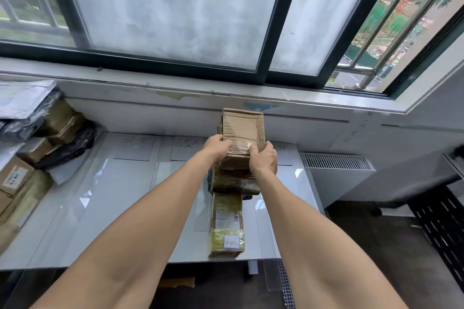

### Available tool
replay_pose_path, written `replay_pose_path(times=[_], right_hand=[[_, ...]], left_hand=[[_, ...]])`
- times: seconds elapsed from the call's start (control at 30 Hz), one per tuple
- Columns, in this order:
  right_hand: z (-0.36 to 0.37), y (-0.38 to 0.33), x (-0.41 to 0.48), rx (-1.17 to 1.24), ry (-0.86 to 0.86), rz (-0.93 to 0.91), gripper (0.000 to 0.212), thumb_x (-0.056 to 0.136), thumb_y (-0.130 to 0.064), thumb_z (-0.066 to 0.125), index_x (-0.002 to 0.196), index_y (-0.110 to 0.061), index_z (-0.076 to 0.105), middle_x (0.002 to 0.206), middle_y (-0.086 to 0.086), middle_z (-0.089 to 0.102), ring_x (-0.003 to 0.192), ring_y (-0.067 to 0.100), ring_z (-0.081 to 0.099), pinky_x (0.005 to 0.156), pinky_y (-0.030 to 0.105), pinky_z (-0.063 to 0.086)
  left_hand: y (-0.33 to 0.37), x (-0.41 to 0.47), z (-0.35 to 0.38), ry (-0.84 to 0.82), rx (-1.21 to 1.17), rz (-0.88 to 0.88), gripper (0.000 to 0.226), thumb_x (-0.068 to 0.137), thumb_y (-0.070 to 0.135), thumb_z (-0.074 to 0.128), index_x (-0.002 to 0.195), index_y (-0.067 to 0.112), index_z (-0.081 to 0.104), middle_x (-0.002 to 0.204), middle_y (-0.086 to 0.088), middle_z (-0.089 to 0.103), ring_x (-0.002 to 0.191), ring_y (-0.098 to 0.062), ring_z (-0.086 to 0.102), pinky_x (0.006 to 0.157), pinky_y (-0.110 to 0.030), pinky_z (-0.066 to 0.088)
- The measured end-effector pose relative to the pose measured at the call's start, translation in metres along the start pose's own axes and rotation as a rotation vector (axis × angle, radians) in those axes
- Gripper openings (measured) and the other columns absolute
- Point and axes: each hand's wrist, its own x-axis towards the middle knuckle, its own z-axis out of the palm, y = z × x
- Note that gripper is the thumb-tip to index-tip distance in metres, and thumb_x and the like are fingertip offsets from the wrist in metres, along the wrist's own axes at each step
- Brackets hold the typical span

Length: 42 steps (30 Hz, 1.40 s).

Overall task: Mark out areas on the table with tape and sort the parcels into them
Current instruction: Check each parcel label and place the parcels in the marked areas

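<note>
Glossy white table (113, 208): left hand (216, 144) and right hand (265, 160) grip taped cardboard parcel (242, 125).

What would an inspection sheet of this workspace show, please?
Surface: white table, divided by tape strips; paper labels at the far edge.
Job's things: cardboard box held atop a stack of parcels; long parcel nearer; parcel pile at left.
Clutter: nothing seen.
Hands: left hand and right hand grip the cardboard box by its sides.
Cables: nothing seen.
Surroundings: window behind; vent grille at right.
</note>
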Motion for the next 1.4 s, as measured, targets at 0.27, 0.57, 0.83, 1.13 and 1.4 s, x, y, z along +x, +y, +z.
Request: replay_pose_path(times=[0.27, 0.57, 0.83, 1.13, 1.4], right_hand=[[0.003, -0.008, -0.001, 0.017, 0.006, 0.014, 0.05, 0.099, -0.036, 0.051, 0.14, -0.009, 0.043, 0.136, 0.011, 0.054, 0.122, 0.03, 0.052, 0.098, 0.037, 0.043], [-0.014, -0.007, 0.005, 0.581, 0.146, 0.386, 0.026, 0.093, -0.003, 0.046, 0.11, -0.017, 0.061, 0.116, 0.011, 0.066, 0.092, 0.026, 0.059, 0.084, 0.033, 0.053], [-0.052, 0.011, -0.013, 0.852, -0.127, 0.437, 0.032, 0.093, -0.002, 0.057, 0.122, -0.015, 0.062, 0.114, 0.013, 0.069, 0.085, 0.02, 0.064, 0.069, 0.034, 0.056], [-0.101, 0.04, -0.024, 0.843, -0.31, 0.179, 0.054, 0.093, -0.065, 0.043, 0.112, -0.023, 0.071, 0.105, 0.003, 0.076, 0.099, 0.024, 0.072, 0.081, 0.037, 0.056], [-0.161, 0.092, -0.033, 0.604, -0.132, 0.074, 0.039, 0.08, -0.041, 0.079, 0.105, -0.014, 0.066, 0.1, 0.006, 0.075, 0.089, 0.021, 0.073, 0.068, 0.035, 0.06]], left_hand=[[-0.005, 0.0, -0.001, -0.014, -0.081, 0.028, 0.033, 0.096, 0.021, 0.051, 0.127, 0.014, 0.059, 0.122, -0.007, 0.064, 0.11, -0.025, 0.06, 0.099, -0.04, 0.048], [0.007, -0.009, -0.011, 0.025, -0.397, 0.093, 0.014, 0.097, 0.019, 0.055, 0.102, 0.019, 0.068, 0.11, -0.014, 0.069, 0.099, -0.028, 0.064, 0.076, -0.038, 0.055], [0.035, -0.033, 0.002, -0.152, -0.555, 0.021, 0.061, 0.084, 0.023, 0.075, 0.136, 0.013, 0.045, 0.116, -0.015, 0.066, 0.094, -0.029, 0.07, 0.081, -0.051, 0.058], [0.05, -0.065, 0.057, -0.352, -0.4, 0.093, 0.052, 0.088, 0.013, 0.069, 0.136, 0.02, 0.051, 0.122, -0.005, 0.067, 0.106, -0.025, 0.066, 0.087, -0.049, 0.055], [0.051, -0.089, 0.113, -0.515, -0.388, 0.011, 0.036, 0.094, 0.026, 0.063, 0.13, 0.021, 0.06, 0.121, -0.006, 0.067, 0.107, -0.029, 0.066, 0.084, -0.055, 0.055]])
